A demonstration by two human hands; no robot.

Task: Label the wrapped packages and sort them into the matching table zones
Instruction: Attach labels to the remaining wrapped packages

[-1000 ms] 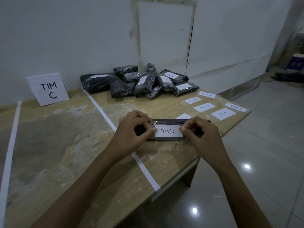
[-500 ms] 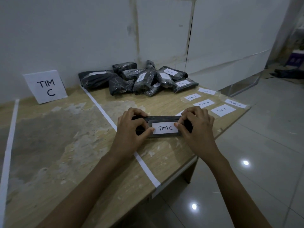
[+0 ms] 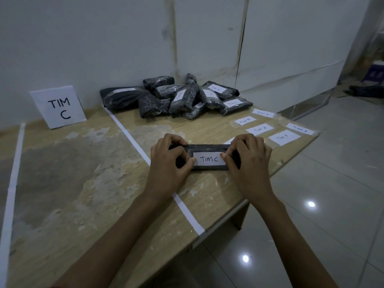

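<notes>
A flat black wrapped package (image 3: 207, 146) lies on the wooden table (image 3: 87, 183), just right of a white tape line (image 3: 133, 140). A white label reading "TIM C" (image 3: 209, 159) sits on its top face. My left hand (image 3: 168, 163) grips the package's left end, thumb pressing the label's left edge. On the right end my right hand (image 3: 248, 161) does the same, thumb on the label's right edge. A white "TIM C" sign (image 3: 58, 107) leans on the wall at the back left.
A pile of black wrapped packages (image 3: 176, 96), some labelled, lies at the back against the wall. Several loose labels (image 3: 284, 137) reading "TIM A" and "TIM B" lie at the table's right corner. A second tape line (image 3: 14, 169) runs along the left. Tiled floor lies beyond the right edge.
The package and both hands have settled lower onto the table, and the thumbs have pressed the label flat at its two ends.
</notes>
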